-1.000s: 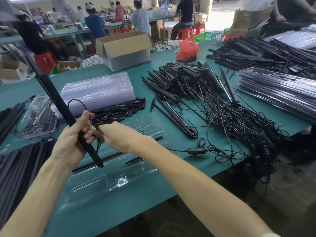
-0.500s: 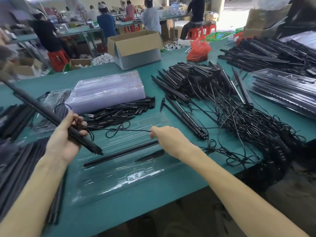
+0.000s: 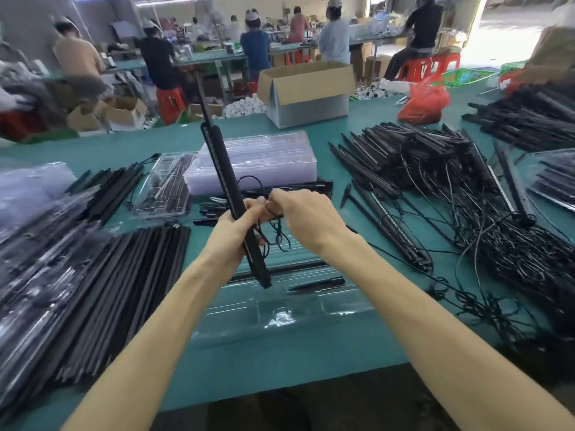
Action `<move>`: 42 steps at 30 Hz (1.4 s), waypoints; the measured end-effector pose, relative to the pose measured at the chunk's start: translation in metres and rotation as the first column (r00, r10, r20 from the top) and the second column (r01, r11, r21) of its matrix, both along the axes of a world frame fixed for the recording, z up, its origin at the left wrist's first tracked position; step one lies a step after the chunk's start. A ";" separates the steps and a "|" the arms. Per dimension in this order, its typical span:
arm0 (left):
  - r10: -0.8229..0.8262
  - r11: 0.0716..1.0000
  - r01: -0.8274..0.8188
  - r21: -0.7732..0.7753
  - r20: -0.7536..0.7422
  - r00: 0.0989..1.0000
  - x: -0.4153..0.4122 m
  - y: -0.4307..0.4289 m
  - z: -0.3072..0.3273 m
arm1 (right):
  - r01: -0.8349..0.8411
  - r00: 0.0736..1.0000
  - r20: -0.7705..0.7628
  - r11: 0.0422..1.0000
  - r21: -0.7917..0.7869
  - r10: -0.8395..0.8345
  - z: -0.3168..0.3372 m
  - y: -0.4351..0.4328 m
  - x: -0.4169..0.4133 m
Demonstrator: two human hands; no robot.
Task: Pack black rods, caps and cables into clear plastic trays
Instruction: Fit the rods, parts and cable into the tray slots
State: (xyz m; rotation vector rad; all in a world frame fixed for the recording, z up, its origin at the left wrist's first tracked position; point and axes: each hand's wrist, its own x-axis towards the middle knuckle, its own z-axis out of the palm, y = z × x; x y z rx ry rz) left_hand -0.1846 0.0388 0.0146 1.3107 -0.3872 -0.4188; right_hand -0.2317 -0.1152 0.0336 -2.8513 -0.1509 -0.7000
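Left hand (image 3: 238, 227): grip closed round a long black rod (image 3: 219, 160), fingers wrapped on its lower third.

Right hand (image 3: 308, 219): grip narrow, fingertips pinching a thin black cable (image 3: 275, 236) just beside the left fingers. Cannot tell whether the two hands touch. The cable hangs in small loops below and between the hands. One larger loop arcs out beside the rod just above them.

Held rod, orientation: long axis near upright. The upper end leans away and to the left, reaching well above the bench. The lower end points down toward the person and slightly right.

The lower end hangs over a clear plastic tray (image 3: 280, 315) that lies flat on the green bench (image 3: 280, 371), long side across the view. Tray contents:
- A second black rod (image 3: 298, 266) lies in a far channel, long axis left to right.
- A short black pointed piece (image 3: 317, 282) lies in the next channel nearer, just right of the held rod's lower end.

Outward, on the bench:
- Left: a pile of bare black rods (image 3: 130, 275), long axes running away from the near edge.
- Beyond the hands: a stack of clear trays (image 3: 261, 157).
- Right: a heap of black rods with tangled cables (image 3: 435, 188).
- Far edge: an open cardboard box (image 3: 308, 88) and a red plastic bag (image 3: 426, 101).
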 end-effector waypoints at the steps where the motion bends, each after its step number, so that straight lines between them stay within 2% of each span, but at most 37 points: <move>1: -0.001 1.000 0.001 -0.013 0.005 1.000 0.000 0.001 0.000 | 0.012 1.000 0.009 1.000 0.004 -0.012 0.001 0.002 0.002; 4: -0.007 0.999 0.003 0.039 0.094 0.996 0.005 0.005 -0.004 | 0.010 1.000 -0.007 0.999 0.049 -0.009 -0.004 0.005 0.002; 7: -0.011 0.977 -0.046 0.207 0.266 0.964 0.011 0.009 -0.009 | -0.031 0.998 -0.057 0.987 0.156 0.040 -0.019 0.007 -0.007; 9: -0.047 0.947 -0.062 0.314 0.330 0.943 0.014 0.012 -0.011 | -0.057 0.996 -0.055 0.970 0.236 0.072 -0.033 0.005 -0.014; 12: -0.127 0.909 -0.036 0.414 0.358 0.925 0.015 0.015 -0.014 | -0.069 0.993 -0.074 0.962 0.264 0.092 -0.054 0.004 -0.028; 15: -0.147 0.893 -0.037 0.449 0.370 0.917 0.014 0.016 -0.019 | -0.004 0.990 -0.129 0.935 0.356 0.054 -0.072 -0.006 -0.044; 17: -0.141 0.883 -0.058 0.466 0.380 0.914 0.016 0.019 -0.022 | 0.027 0.989 -0.149 0.945 0.326 0.023 -0.078 -0.020 -0.056; 19: -0.101 0.890 -0.091 0.447 0.388 0.916 0.018 0.023 -0.023 | 0.022 0.988 -0.156 0.973 0.232 0.014 -0.081 -0.033 -0.071; 21: -0.018 0.924 -0.118 0.363 0.349 0.937 0.020 0.023 -0.020 | 0.035 0.983 -0.186 0.983 0.178 -0.002 -0.086 -0.043 -0.087; 24: 0.053 0.952 -0.148 0.267 0.333 0.941 0.023 0.018 -0.008 | 0.101 0.992 -0.095 0.987 0.126 -0.089 -0.092 -0.062 -0.111; 31: 0.032 0.968 -0.113 0.223 0.338 0.941 0.027 0.010 0.008 | 0.128 0.979 0.140 0.981 0.145 -0.149 -0.062 -0.081 -0.108; 34: -0.024 0.977 -0.040 0.208 0.297 0.955 0.021 0.007 0.004 | 0.043 0.976 0.208 0.993 0.109 -0.065 -0.029 -0.064 -0.072; 39: -0.129 0.977 0.107 0.187 0.111 0.985 0.010 0.000 -0.002 | -0.020 0.984 0.176 0.997 0.078 0.006 0.001 -0.021 -0.012; 42: -0.154 0.987 0.158 0.039 -0.102 0.983 0.011 0.002 -0.006 | -0.059 0.984 0.171 0.994 0.097 0.042 -0.006 -0.013 -0.003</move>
